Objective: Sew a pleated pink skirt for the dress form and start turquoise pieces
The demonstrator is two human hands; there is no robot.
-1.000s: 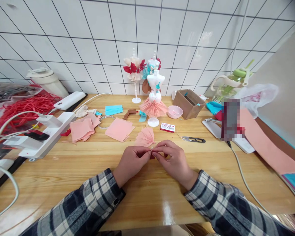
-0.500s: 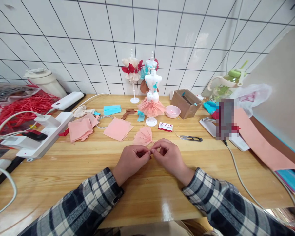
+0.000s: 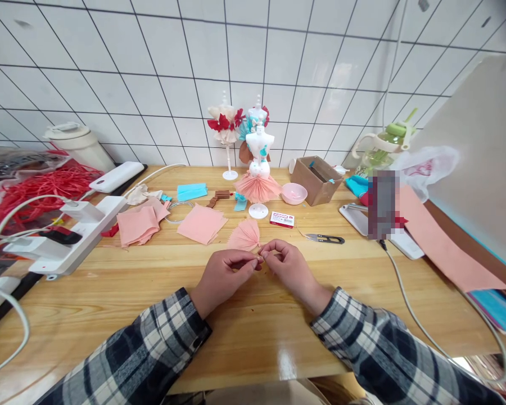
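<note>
My left hand (image 3: 230,274) and my right hand (image 3: 290,271) meet fingertip to fingertip over the table. Both are closed in a pinch; what lies between the fingers is too small to make out. Just beyond them lies a pleated pink paper fan (image 3: 244,235), its gathered point close to my right fingertips. Behind it stands a small white dress form (image 3: 260,146) with a pleated pink paper skirt (image 3: 257,188). A small red-and-white box (image 3: 282,219) and black thread snips (image 3: 325,239) lie to the right of the fan.
Pink paper squares (image 3: 202,223) lie on the left, near a white power strip (image 3: 78,242). A pink bowl (image 3: 294,193) and a cardboard box (image 3: 317,180) stand behind. At right are a cable (image 3: 400,281), a long pink strip (image 3: 451,247) and a green-lidded bottle (image 3: 383,147).
My fingertips have shifted slightly against each other, the left fingers a little straighter. The whole view has tilted a little; the things on the table lie as before.
</note>
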